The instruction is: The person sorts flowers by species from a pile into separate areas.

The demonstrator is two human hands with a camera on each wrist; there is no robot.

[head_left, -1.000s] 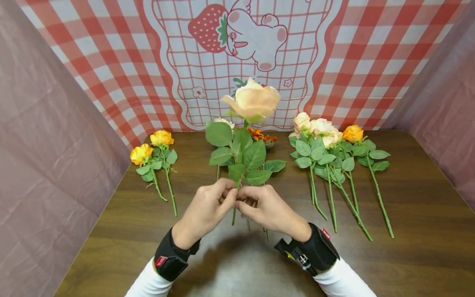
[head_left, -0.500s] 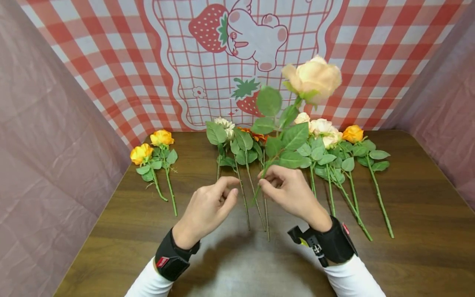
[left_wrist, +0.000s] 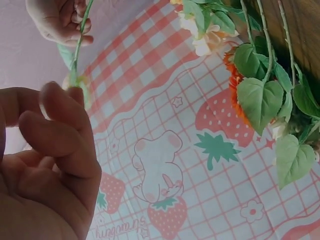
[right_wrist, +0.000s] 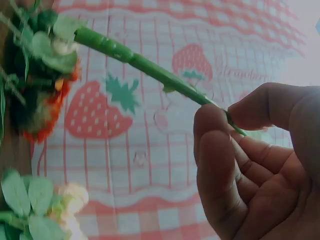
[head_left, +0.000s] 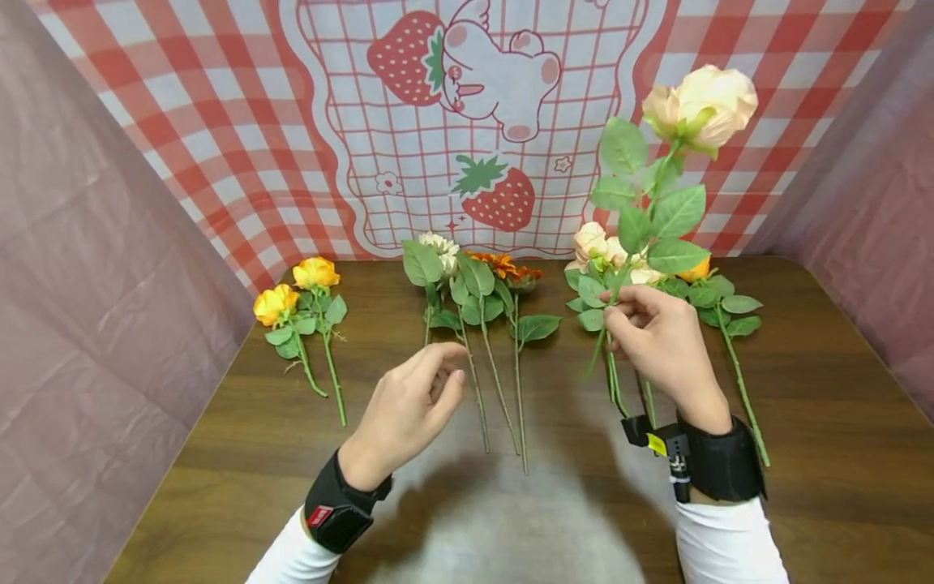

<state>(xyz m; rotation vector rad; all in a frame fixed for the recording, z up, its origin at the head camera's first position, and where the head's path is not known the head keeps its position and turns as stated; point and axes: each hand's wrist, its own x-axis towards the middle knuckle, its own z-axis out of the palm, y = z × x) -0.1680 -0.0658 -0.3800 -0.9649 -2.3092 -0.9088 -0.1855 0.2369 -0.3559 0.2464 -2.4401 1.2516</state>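
A pale peach rose [head_left: 704, 109] with green leaves stands upright in the air, leaning right. My right hand [head_left: 664, 349] pinches its green stem between thumb and fingers; in the right wrist view the bare stem end [right_wrist: 107, 46] sticks out past the fingertips. Below and behind it lie several pale pink roses [head_left: 591, 243], partly covered by the hand and leaves. My left hand [head_left: 409, 410] hovers over the table with loosely bent fingers and holds nothing. Closest to it are the long thin stems of a white flower [head_left: 441, 250] and orange flowers [head_left: 525, 276].
Two yellow-orange roses [head_left: 276, 304] lie at the left of the brown wooden table [head_left: 241, 487]. Another orange rose [head_left: 699, 269] lies at the right, partly hidden. A red-and-white checked cloth [head_left: 730, 40] with strawberry prints hangs behind the table.
The left hand has let go of the rose stem and stays near its place. My right hand has carried the peach rose right and up, over the pale pink roses.
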